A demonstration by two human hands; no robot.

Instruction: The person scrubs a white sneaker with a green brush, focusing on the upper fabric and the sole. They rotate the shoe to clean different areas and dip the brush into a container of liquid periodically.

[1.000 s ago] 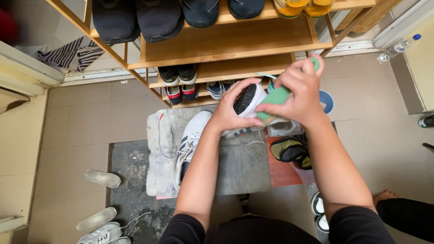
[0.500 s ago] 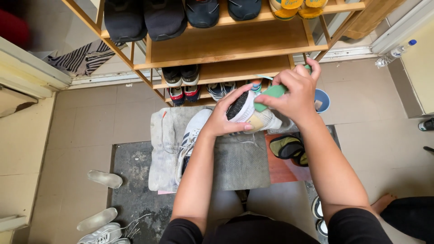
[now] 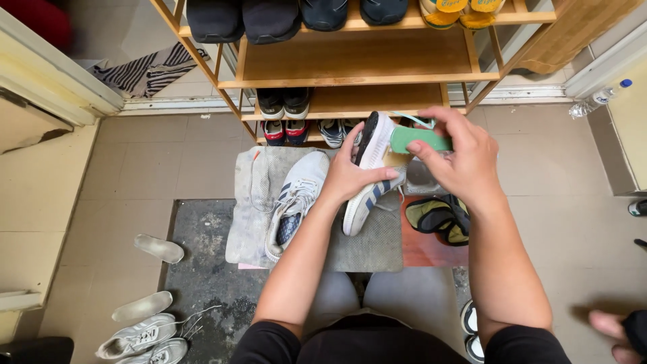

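Off to the left of the grip, a second white knit sneaker [image 3: 290,202] lies on a grey cloth mat [image 3: 364,246]. The left hand [image 3: 354,174] clamps a white striped sneaker [image 3: 369,176] sideways, dark sole turned out, so the right hand [image 3: 465,162], pinching a green sponge block [image 3: 419,139], can press on its edge.

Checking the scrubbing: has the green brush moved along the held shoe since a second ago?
Yes. The brush in the right hand now sits nearer the shoe's edge, higher against the rack.
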